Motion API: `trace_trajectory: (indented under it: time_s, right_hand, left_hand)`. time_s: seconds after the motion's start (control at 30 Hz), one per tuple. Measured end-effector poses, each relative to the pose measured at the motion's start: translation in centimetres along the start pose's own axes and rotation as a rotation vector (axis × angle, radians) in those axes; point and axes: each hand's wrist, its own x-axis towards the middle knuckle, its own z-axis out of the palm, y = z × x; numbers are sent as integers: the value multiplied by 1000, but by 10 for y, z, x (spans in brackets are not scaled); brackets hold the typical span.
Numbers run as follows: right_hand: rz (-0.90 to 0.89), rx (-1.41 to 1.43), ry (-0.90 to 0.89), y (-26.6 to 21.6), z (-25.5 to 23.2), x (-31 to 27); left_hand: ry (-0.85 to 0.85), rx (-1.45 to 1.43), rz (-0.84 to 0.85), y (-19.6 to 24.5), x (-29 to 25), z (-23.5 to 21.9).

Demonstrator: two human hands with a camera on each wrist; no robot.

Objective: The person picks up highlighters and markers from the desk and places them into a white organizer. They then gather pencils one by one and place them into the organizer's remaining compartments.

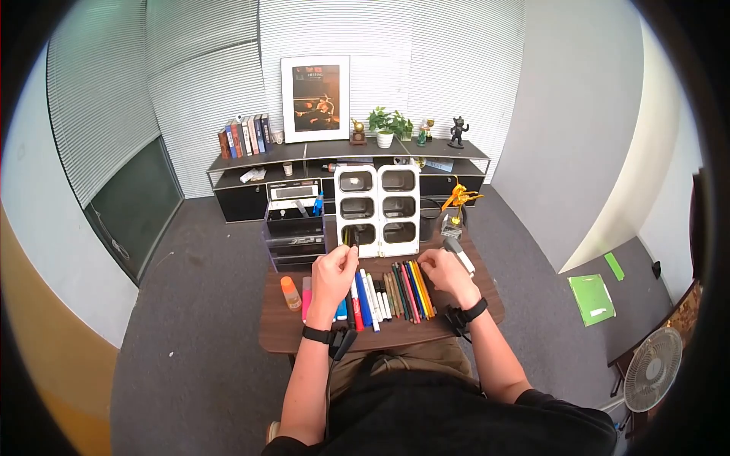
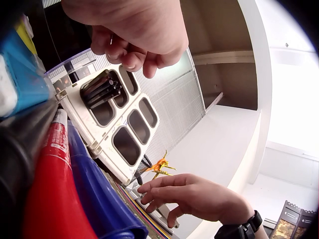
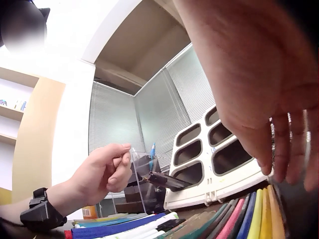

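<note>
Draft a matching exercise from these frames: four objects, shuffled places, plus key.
Objects
1. White plastic organizer with six openings
2. Slim black pens
3. Orange-capped bottle
4. Green leafy plant in a white pot

Places
A. On the low black cabinet at the back
B. Left of the multicoloured row of pens and markers
C. In the organizer's bottom-left opening, as the head view shows it
D. Standing on the brown table, behind the row

Pairs: 1-D, 2-C, 3-B, 4-A
</note>
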Motion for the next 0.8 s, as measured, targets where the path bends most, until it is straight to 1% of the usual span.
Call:
trace_trajectory:
  time_s: [0.03,0.07,0.13,0.17,0.23,0.27,0.3,0.37,0.4,0.43,0.53,0.57,0.63,0.67,0.73,0.77,0.8]
  right_hand:
    - [-88,-18,29,2,2,1]
    - [-90,-21,27,-3,3,2]
    - [-404,-16,22,-17,8,4]
    - [-405,-16,25,-25,10,7]
    - [-433,76,-81,-41,17,14]
    - [-503,37,-67,-40,26,22]
    - [-504,40,-65,-48,29,29]
    - [-399,143,-245,-66,35,43]
    - [-450,186,-204,-61,48,51]
    - [-454,187,-205,-61,54,55]
    - [-360,287,-249,-62,63,59]
    - [-362,282,-253,-59,68,61]
    - [-381,349,-179,-48,79,66]
    - [-379,349,-180,-47,80,67]
    - [-293,556,-255,-44,82,70]
    - [-292,557,-253,-49,77,68]
    - [-245,575,-327,-55,70,65]
  left_hand:
    - [-3,7,0,0,0,0]
    - [1,6,-2,0,0,0]
    - [-4,2,-8,2,0,-1]
    - [-5,2,-5,0,0,0]
    - [18,1,20,-5,0,3]
    - [16,3,22,-4,0,3]
    - [14,0,14,-2,0,2]
    - [11,1,7,0,0,1]
    - [15,-8,9,-1,0,1]
    - [22,-16,10,-1,0,1]
    - [41,-3,23,-5,1,1]
    - [36,4,17,-4,1,2]
    - [57,-41,25,0,1,3]
    - [61,-21,38,-3,1,4]
    - [60,-2,52,-7,1,4]
    - [44,6,53,-7,1,3]
    - [28,15,55,-7,0,2]
